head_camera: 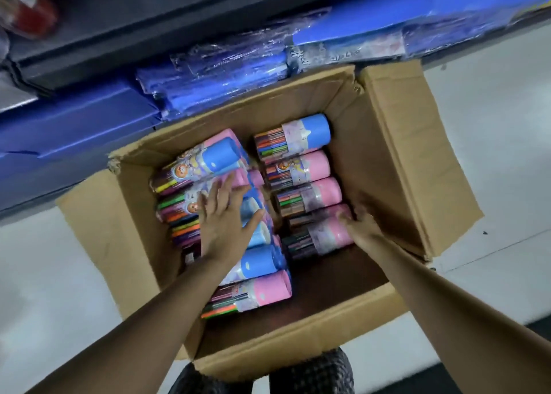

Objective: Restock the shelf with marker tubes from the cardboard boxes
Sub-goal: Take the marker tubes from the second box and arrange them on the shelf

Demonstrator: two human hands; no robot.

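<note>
- Down on the pale floor (44,274), an open cardboard box (387,161) is sitting right beside the low shelf (74,131), likely so the tubes are only going a short way.
- On the shelf, blue packs in shiny wrap (214,74) are lying in a row just behind the box.
- At the left side of the box, a pile of marker tubes (185,197) is lying flat, with pink and blue caps and bright pens showing through the clear part.
- Over that pile, the left hand (226,223) is resting with fingers spread wide and straight, pressing on the tubes and holding none. I think it is keeping the pile from rolling, or picking which one to take.
- At the right side, a neat row of tubes (301,185) is lying side by side, one with a blue cap and the others with pink.
- Next to that row, the right hand (360,229) is reaching in, fingers curling against the pink tube (322,238) nearest the person. It looks to be gripping it, though the fingers are blurry.
- No marker tube from the box is showing on the shelf yet, so most of the job is waiting.
</note>
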